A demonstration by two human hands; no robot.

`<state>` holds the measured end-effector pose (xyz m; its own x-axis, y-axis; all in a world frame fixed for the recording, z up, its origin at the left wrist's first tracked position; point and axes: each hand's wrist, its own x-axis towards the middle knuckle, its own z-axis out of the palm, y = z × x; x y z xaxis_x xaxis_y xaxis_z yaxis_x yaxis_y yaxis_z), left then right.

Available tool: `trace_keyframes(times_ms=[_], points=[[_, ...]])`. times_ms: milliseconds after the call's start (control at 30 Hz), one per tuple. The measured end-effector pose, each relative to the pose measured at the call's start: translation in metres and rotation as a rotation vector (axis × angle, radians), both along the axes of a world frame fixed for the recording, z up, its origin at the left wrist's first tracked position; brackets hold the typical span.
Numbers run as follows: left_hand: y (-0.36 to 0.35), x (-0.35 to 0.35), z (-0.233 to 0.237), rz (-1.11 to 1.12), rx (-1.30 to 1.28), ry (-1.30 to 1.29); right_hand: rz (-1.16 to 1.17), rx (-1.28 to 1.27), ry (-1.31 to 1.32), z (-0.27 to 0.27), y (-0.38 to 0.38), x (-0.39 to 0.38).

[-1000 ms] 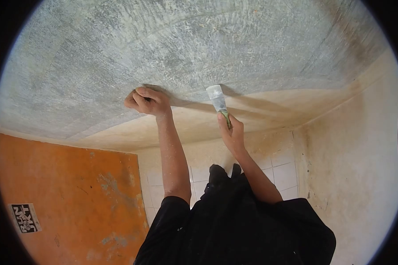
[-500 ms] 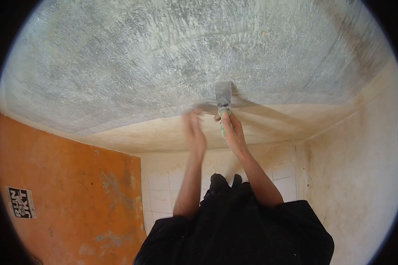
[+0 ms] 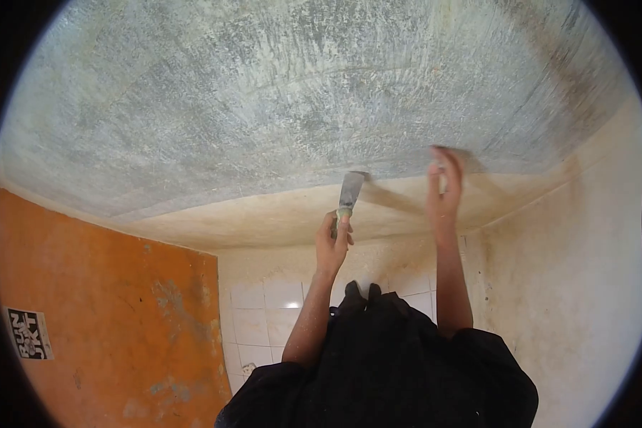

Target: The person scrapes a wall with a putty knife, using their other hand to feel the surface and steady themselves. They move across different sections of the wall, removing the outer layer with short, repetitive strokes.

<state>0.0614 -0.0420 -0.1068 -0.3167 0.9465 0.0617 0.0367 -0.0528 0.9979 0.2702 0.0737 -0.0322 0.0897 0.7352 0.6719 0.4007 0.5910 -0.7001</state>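
Observation:
A putty knife (image 3: 350,190) with a grey metal blade and a greenish handle is in my left hand (image 3: 331,246). My fingers wrap round its handle, and the blade points up toward the wall, its tip close to the lower edge of the grey, rough-scraped area (image 3: 321,93). To the right, my right hand (image 3: 445,182) is raised near that same edge, its fingers apart and blurred by motion, with nothing seen in it. Below the grey area runs a cream-coloured band (image 3: 278,214).
An orange wall (image 3: 121,307) with worn patches and a black-and-white sticker (image 3: 28,333) stands on the left. White tiles (image 3: 253,324) lie below, near my dark-clad feet. On the right is a stained cream wall (image 3: 571,285).
The putty knife has passed from my right hand to my left hand and sits lower. My right hand has moved right, away from the knife, and its fingers have opened.

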Motion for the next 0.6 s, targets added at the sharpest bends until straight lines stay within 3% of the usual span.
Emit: trace_keyframes(times_ms=[200, 267, 367, 600], points=[[0.014, 0.02, -0.015, 0.139, -0.039, -0.022, -0.432, 0.216, -0.023, 0.031, 0.025, 0.074], [0.024, 0.033, -0.001, 0.205, 0.098, 0.144, -0.435, 0.192, -0.028, 0.036, 0.032, 0.088], [0.026, 0.053, 0.017, 0.314, 0.092, 0.191, -0.4, 0.124, -0.044, 0.04, 0.037, 0.101], [0.017, 0.074, -0.001, 0.387, -0.044, -0.046, -0.279, -0.041, -0.298, 0.014, 0.073, 0.144]])
